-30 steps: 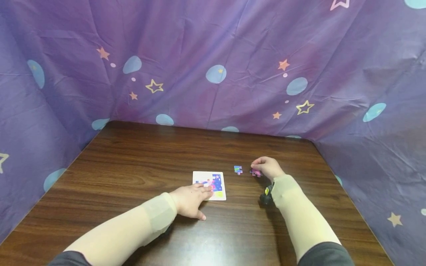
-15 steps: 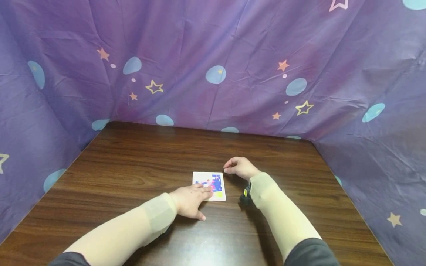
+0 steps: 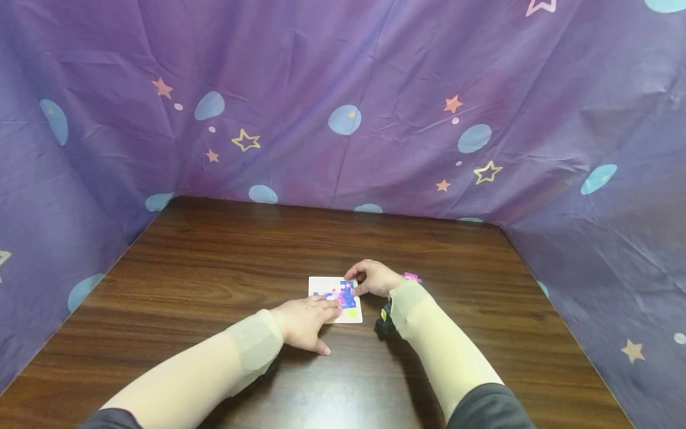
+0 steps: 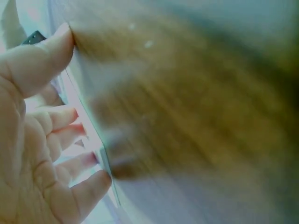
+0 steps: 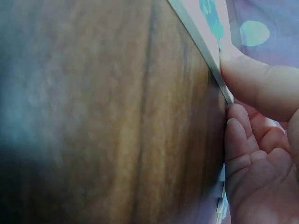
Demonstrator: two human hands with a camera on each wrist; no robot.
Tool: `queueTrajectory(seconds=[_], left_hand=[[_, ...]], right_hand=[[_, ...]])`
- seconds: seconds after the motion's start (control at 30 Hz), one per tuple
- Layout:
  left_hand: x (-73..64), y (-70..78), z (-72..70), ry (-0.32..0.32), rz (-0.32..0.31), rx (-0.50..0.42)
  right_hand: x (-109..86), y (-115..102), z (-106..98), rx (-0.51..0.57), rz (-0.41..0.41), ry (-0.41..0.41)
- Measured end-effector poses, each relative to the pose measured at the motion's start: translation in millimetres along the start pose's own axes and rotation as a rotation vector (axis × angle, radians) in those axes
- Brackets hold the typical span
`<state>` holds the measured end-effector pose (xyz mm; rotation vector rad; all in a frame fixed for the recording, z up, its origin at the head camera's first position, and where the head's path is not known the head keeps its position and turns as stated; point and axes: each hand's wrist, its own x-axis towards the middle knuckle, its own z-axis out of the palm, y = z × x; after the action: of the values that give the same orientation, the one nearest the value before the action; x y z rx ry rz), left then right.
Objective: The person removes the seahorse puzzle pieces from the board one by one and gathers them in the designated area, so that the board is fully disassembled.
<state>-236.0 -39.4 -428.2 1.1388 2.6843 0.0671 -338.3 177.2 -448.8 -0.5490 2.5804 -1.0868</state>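
A small white-bordered jigsaw puzzle board [image 3: 351, 317] with blue, pink and yellow areas lies flat on the table. My left hand [image 3: 304, 323] rests on its lower left part, fingers spread and nearly straight. In the left wrist view, the fingertips [image 4: 103, 179] reach the board's edge. At the upper right corner, my right hand [image 3: 379, 279] grips the board between thumb and curled index finger. The right wrist view shows the thumb [image 5: 245, 70] against the board's edge, other fingers bent below. A pink jigsaw piece [image 3: 411, 277] lies just past the right wrist.
A brown wood-grain table [image 3: 241, 250] spreads out around the board. Purple cloth [image 3: 300, 119] with stars and blue ovals hangs behind it and at both sides. A black wrist camera [image 3: 384, 322] sits under the right wrist.
My right hand has left the pink jigsaw piece and moved left to the board's upper right corner. The blue-green piece seen earlier is now out of sight behind that hand. The left hand stays put.
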Motion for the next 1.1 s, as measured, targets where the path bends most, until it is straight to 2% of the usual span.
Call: queueTrajectory(seconds=[0.17,0.43,0.6,0.83,1.1], left_hand=[[0.5,0.4,-3.1,0.013,-0.006,-0.034],[4.4,3.6,0.1,0.046,-0.083,-0.003],[7.7,5.3,2.6,0.068,-0.069,0.005],[7.5,10.8,0.6,0.017,-0.062,0.037],[8.8,14.3,2.4,0.019,-0.058,0.043]], right_hand=[[1.0,-3,3,0.003,0.011,0.001],[2.9,-7,11,-0.017,0.005,0.043],[6.7,-5,12,-0.077,-0.021,0.047],[5.8,-8,12,-0.087,-0.004,0.045],[2.7,-6,10,-0.116,-0.044,0.011]])
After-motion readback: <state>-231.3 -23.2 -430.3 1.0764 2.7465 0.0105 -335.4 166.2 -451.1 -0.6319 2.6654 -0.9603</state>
